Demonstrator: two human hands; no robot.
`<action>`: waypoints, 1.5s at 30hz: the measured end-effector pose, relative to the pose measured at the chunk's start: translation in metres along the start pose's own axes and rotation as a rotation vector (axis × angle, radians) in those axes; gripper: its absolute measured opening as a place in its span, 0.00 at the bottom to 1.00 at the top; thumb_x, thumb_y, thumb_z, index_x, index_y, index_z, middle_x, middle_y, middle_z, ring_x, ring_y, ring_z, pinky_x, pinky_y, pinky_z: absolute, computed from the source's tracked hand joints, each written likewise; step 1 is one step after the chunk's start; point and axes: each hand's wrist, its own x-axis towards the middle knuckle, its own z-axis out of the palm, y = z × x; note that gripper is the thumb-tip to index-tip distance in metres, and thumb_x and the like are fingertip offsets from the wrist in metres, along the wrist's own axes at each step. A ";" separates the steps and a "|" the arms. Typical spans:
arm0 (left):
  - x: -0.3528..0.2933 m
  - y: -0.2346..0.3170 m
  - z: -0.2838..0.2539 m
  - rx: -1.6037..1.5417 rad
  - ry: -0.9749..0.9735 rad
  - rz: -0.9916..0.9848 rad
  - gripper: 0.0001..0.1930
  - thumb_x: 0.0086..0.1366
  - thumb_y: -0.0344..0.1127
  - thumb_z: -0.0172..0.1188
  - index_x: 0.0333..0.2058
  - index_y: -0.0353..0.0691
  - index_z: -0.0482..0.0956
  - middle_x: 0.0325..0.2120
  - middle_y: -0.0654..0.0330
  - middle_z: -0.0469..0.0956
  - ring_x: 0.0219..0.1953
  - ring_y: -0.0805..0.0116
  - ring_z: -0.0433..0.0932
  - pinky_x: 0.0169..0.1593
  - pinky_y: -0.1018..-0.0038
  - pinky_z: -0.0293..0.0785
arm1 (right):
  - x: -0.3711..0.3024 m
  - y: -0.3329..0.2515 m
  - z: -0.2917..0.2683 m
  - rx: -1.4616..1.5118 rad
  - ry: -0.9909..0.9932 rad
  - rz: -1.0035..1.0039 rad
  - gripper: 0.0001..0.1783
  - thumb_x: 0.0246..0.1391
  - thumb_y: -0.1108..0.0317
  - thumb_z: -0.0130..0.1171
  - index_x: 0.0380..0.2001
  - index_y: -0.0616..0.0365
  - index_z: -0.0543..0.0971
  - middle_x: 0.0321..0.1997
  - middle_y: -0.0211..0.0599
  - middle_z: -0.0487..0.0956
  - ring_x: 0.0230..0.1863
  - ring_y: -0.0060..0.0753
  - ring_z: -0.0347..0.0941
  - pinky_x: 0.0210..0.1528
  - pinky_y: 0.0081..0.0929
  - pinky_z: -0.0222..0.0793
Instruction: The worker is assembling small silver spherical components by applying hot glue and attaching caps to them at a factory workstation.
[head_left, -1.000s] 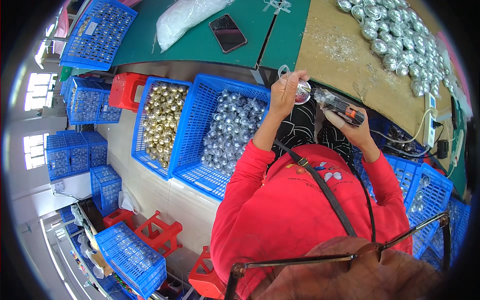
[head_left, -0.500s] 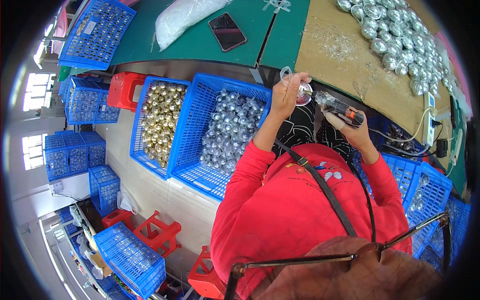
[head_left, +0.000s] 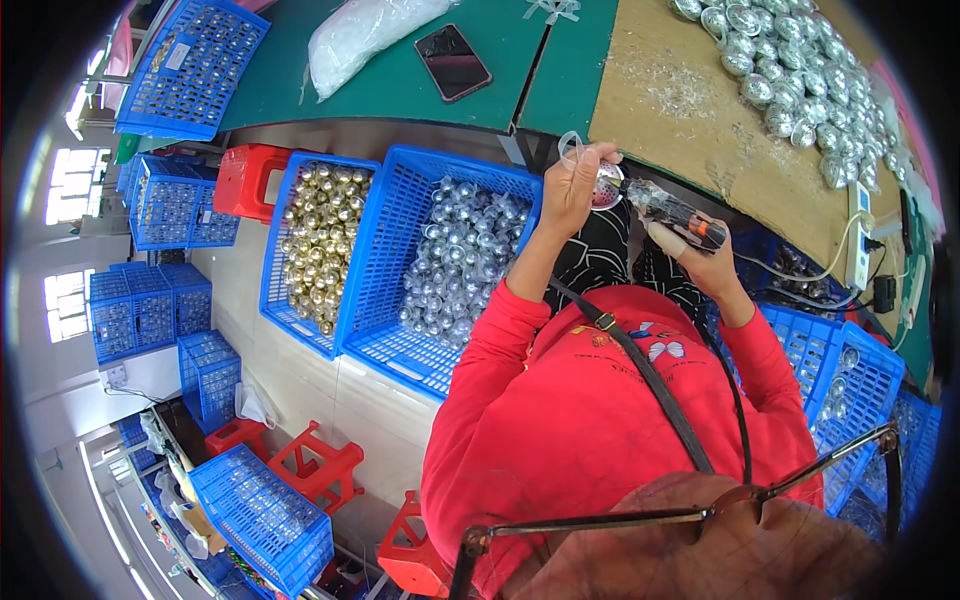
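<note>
My left hand pinches a shiny silver ball ornament, which reflects some pink, above my lap. A clear ribbon loop stands up by its fingers. My right hand is wrapped round a black hand-held tool with an orange part, which looks like a hot glue gun. Clear, ragged stuff clings to the gun's front. Its narrow tip points left at the ornament and meets or nearly meets it; I cannot tell which. A pale covering shows on one finger of my right hand.
Left of me stand blue crates of gold balls and silver balls. Silver balls cover the brown board ahead right, near a power strip with cords. A phone lies on the green table. Red stools stand behind left.
Almost nothing differs. The glue gun has shifted very slightly in my right hand, while the ornament stays in my left.
</note>
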 end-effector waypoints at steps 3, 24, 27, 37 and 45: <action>0.000 -0.001 0.000 -0.009 0.002 -0.002 0.18 0.71 0.40 0.41 0.45 0.32 0.74 0.37 0.56 0.77 0.38 0.74 0.74 0.44 0.79 0.69 | -0.001 -0.003 0.001 0.004 0.008 -0.002 0.13 0.46 0.70 0.64 0.37 0.64 0.80 0.32 0.32 0.80 0.32 0.15 0.73 0.36 0.15 0.68; -0.001 -0.003 0.001 -0.006 0.030 -0.040 0.18 0.70 0.40 0.41 0.44 0.32 0.74 0.37 0.56 0.78 0.38 0.74 0.74 0.43 0.79 0.69 | -0.007 0.010 0.003 -0.192 0.045 -0.206 0.10 0.45 0.70 0.64 0.32 0.62 0.81 0.21 0.31 0.77 0.21 0.13 0.67 0.23 0.17 0.61; -0.001 -0.002 0.000 -0.003 0.031 -0.032 0.18 0.70 0.40 0.41 0.44 0.32 0.74 0.37 0.56 0.78 0.38 0.73 0.75 0.43 0.79 0.69 | -0.005 0.006 0.004 -0.167 0.049 -0.199 0.10 0.45 0.70 0.64 0.32 0.62 0.80 0.24 0.30 0.78 0.23 0.13 0.68 0.24 0.16 0.62; -0.007 -0.004 -0.001 0.003 0.018 -0.031 0.19 0.71 0.40 0.41 0.45 0.31 0.73 0.37 0.55 0.78 0.39 0.73 0.74 0.44 0.79 0.69 | -0.009 0.005 0.009 -0.002 0.058 -0.107 0.11 0.46 0.70 0.64 0.34 0.63 0.80 0.29 0.30 0.80 0.27 0.11 0.70 0.29 0.14 0.65; -0.002 -0.002 -0.002 -0.020 0.026 -0.009 0.19 0.71 0.40 0.40 0.45 0.31 0.73 0.37 0.55 0.77 0.39 0.72 0.75 0.45 0.78 0.69 | -0.003 -0.003 0.007 -0.132 0.033 -0.169 0.12 0.46 0.69 0.64 0.35 0.63 0.80 0.29 0.29 0.80 0.28 0.12 0.70 0.30 0.14 0.66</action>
